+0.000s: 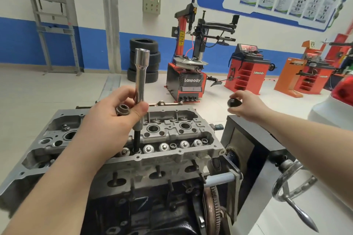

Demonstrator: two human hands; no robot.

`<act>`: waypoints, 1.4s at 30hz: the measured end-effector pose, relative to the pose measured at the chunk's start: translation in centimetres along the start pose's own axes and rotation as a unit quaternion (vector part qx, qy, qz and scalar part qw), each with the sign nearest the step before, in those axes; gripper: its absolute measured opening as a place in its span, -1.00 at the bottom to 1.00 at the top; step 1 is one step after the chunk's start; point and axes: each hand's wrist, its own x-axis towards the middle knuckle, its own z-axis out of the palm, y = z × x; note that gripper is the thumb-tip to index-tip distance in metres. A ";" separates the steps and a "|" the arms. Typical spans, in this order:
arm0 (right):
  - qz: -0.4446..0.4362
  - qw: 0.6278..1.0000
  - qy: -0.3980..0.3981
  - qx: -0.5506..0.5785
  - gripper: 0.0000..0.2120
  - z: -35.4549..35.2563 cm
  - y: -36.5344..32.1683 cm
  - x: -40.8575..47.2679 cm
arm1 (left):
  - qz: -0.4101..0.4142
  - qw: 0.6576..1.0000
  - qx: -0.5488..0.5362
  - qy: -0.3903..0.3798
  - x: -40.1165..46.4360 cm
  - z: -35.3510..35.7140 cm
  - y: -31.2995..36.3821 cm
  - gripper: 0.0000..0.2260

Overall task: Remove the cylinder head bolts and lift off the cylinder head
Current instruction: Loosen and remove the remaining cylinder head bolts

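Note:
The bare aluminium cylinder head [172,156] lies on the dark engine block [152,206], with valve springs and bolt holes showing on top. My left hand [114,112] grips a long chrome socket extension [140,74] standing upright; its black bit reaches down into a bolt hole [136,149] near the head's front row. A splined bolt head [122,109] also sits between this hand's fingers. My right hand [246,104] hovers to the right above the stand, pinching a small dark round piece [234,102].
The engine is clamped to a black stand [248,139] with a chrome hand crank [292,183] at right. The flywheel ring gear [212,212] shows at the front. Behind are a tyre changer [187,74], stacked tyres [144,59] and red wheel balancers [246,70].

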 end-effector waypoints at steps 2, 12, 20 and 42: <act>-0.002 1.000 -0.001 0.002 -0.70 0.8 0.8 0.2 | -0.001 1.000 -0.006 -0.003 0.0 0.0 0.0 -0.89; 0.067 0.995 0.011 -0.068 -0.61 2.1 4.1 1.9 | 0.001 0.999 -0.037 0.008 0.6 0.0 -1.5 -0.63; 0.095 0.990 0.004 -0.104 -0.67 4.1 5.1 2.6 | 0.010 0.999 -0.049 0.005 0.8 -0.1 -1.8 -0.55; 0.149 0.978 0.037 -0.138 -0.43 3.7 2.8 1.2 | -0.015 0.999 -0.035 0.003 0.5 -0.5 -1.2 -0.67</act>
